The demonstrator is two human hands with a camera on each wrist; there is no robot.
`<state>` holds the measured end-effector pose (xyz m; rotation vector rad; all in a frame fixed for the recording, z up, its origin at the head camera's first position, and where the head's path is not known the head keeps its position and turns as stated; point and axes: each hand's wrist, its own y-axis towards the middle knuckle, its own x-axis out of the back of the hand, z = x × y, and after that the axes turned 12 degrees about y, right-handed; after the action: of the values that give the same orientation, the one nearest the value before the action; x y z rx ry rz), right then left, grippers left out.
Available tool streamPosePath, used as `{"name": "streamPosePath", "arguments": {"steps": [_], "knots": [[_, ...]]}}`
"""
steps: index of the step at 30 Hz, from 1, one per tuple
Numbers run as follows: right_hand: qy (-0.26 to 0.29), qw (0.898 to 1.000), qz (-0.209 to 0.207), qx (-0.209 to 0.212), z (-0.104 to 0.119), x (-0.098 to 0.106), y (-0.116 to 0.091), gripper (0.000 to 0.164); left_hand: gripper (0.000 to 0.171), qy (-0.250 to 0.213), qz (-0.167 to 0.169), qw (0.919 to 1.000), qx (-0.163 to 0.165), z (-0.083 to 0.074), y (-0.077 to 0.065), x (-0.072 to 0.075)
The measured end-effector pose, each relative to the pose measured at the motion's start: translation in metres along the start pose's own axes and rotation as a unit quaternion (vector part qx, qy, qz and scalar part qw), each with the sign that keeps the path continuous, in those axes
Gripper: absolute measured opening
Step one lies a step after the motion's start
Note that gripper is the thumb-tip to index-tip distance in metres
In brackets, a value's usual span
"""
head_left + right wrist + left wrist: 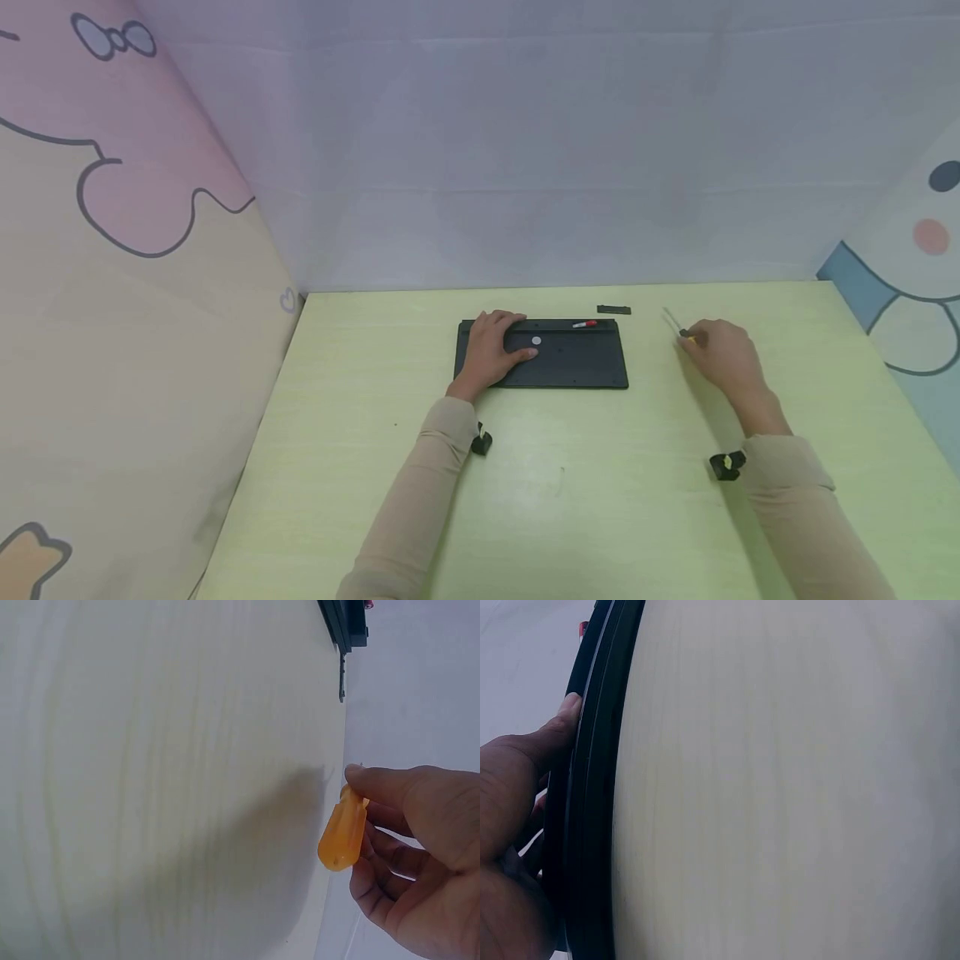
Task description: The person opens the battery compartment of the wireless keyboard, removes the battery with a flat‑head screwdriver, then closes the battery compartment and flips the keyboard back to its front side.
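here, mid-frame, my left hand point(492, 350) rests spread on the keyboard point(577, 364); a battery point(585, 324) lies near its upper edge, recessed or not i can't tell. centre-right, my right hand point(726, 354) pinches a screwdriver point(344, 834).

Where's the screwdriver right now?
In the head view, the screwdriver is held in the right hand, right of the flat black device and small black strip.

text: none readable | round white sticker point(536, 341) on upturned black keyboard point(576, 364): any print too small to tell | red-and-white battery point(585, 324): same
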<state>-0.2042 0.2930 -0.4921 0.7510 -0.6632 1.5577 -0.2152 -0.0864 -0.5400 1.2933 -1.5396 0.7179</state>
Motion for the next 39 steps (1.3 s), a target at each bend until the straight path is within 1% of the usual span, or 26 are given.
{"name": "streamPosePath", "arguments": {"steps": [7, 13, 20, 25, 28, 34, 39], "knots": [[-0.007, 1.0, 0.013, -0.018, -0.009, -0.002, -0.002, 0.038, 0.065, -0.001, 0.004, 1.0, 0.001, 0.001, 0.0, -0.001], [0.005, 1.0, 0.011, -0.016, -0.015, -0.003, -0.002, 0.039, 0.064, -0.007, 0.006, 0.9999, 0.005, 0.0, 0.0, 0.002], [0.023, 1.0, 0.006, -0.016, -0.012, -0.002, -0.002, 0.043, 0.064, -0.006, 0.004, 1.0, 0.004, -0.002, 0.0, 0.003], [0.026, 1.0, -0.007, -0.001, -0.005, 0.0, 0.001, 0.043, 0.064, -0.008, 0.001, 1.0, 0.003, -0.002, 0.0, 0.003], [0.016, 1.0, -0.009, 0.008, 0.001, -0.001, 0.004, 0.04, 0.064, -0.01, 0.001, 1.0, 0.001, -0.003, 0.0, 0.003], [0.012, 0.999, 0.01, 0.039, 0.019, -0.004, 0.015, 0.034, 0.064, -0.004, 0.002, 1.0, 0.002, -0.002, 0.0, 0.002], [0.011, 0.996, 0.02, 0.083, 0.032, -0.008, 0.024, 0.028, 0.064, -0.003, -0.001, 1.0, 0.0, -0.001, -0.001, 0.002]]}}
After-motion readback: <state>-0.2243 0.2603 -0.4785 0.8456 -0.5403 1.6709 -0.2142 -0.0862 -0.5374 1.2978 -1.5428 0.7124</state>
